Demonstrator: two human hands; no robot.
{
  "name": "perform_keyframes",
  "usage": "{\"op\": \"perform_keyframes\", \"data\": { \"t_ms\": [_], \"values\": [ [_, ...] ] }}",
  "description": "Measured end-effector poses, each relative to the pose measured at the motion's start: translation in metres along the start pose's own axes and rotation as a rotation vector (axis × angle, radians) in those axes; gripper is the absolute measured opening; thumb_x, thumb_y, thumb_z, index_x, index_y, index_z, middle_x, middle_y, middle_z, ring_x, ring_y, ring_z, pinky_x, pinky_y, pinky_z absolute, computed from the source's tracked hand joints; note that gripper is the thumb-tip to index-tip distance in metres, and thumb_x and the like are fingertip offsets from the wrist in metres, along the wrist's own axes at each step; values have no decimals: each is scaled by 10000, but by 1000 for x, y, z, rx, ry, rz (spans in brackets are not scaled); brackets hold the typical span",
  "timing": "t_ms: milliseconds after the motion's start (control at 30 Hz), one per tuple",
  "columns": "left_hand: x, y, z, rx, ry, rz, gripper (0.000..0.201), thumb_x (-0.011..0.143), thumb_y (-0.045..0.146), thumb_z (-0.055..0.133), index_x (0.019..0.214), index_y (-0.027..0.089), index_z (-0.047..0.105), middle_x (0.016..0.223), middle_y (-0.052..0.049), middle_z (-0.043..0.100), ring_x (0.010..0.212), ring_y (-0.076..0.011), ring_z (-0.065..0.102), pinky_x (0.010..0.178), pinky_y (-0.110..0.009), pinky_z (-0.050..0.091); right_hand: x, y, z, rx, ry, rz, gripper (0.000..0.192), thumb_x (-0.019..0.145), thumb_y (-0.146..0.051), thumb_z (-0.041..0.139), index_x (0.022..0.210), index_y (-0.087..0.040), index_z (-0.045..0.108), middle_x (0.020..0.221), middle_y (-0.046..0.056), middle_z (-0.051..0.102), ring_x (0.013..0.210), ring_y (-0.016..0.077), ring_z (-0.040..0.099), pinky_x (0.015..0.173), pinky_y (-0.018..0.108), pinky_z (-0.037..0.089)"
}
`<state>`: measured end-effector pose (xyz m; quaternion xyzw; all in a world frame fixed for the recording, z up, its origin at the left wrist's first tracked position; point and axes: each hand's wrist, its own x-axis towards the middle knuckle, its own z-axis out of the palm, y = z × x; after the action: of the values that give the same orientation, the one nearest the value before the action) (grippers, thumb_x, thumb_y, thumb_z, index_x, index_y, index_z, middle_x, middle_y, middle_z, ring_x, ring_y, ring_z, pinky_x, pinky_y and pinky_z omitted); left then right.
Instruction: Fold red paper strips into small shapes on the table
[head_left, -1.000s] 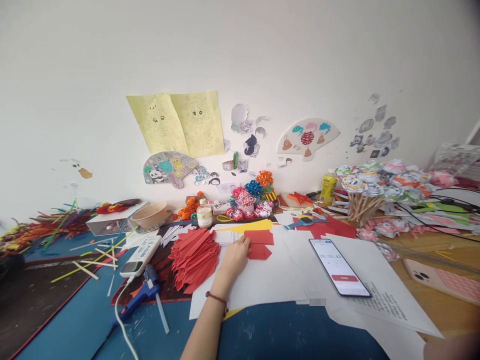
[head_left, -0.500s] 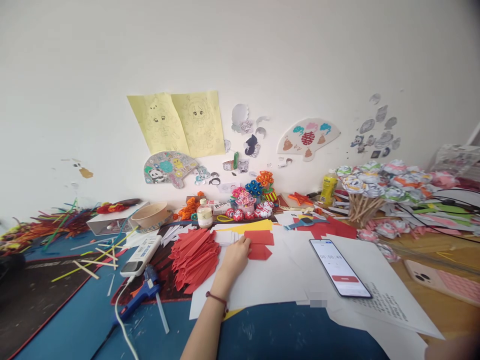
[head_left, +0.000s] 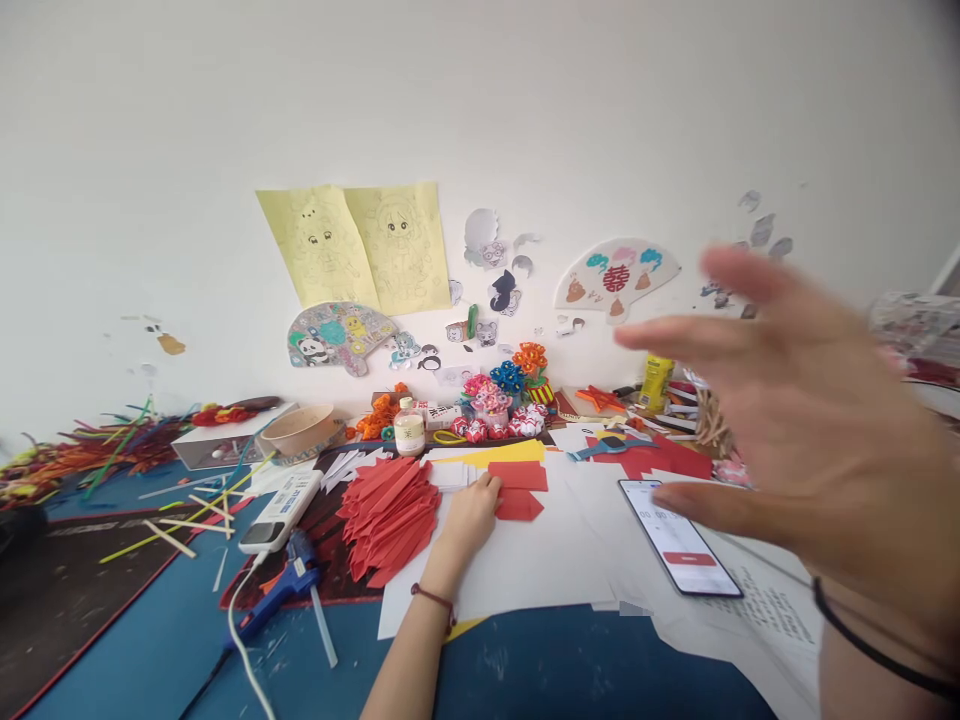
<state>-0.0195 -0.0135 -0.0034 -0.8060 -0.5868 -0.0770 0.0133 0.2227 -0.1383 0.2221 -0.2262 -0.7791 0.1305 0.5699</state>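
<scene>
My left hand (head_left: 471, 517) rests on white paper sheets (head_left: 540, 560), its fingertips touching a folded red paper piece (head_left: 519, 504) beside a flat red sheet (head_left: 517, 474). A red cord circles that wrist. A pile of folded red paper strips (head_left: 390, 515) lies just left of it. My right hand (head_left: 810, 420) is raised close to the camera at the right, blurred, fingers spread, holding nothing. It hides part of a phone (head_left: 679, 548) with a lit screen and the paper flowers behind it.
A blue glue gun (head_left: 281, 590) with white cord and a white remote (head_left: 281, 510) lie at the left, past them loose sticks (head_left: 187, 520) and pipe cleaners (head_left: 90, 455). A bowl (head_left: 301, 430), a small bottle (head_left: 409, 428), paper flowers (head_left: 499, 400) and a yellow bottle (head_left: 655, 378) line the wall.
My right hand has come up into view at the right, open and blurred, covering the paper flowers and part of the phone. The left hand has stayed on the red paper.
</scene>
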Motion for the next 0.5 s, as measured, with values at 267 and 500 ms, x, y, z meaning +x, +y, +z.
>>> {"op": "perform_keyframes", "data": {
  "t_ms": [267,500],
  "values": [
    [-2,2,-3,0,-29,-12,100,913,181,422,998,203,470,1043,-74,555,888,-199,613,727,-299,469,-41,157,80,89,-144,308,760,741,-364,708,1393,-294,323,1288,71,541,1229,267,467,1030,451,381],
    [0,2,-3,-64,-30,-38,109,912,179,419,992,203,489,1049,-77,563,894,-199,618,726,-293,455,-112,252,149,-31,-273,494,694,657,-247,729,1305,-255,478,1298,97,530,1199,286,479,1028,463,361]
  ]
}}
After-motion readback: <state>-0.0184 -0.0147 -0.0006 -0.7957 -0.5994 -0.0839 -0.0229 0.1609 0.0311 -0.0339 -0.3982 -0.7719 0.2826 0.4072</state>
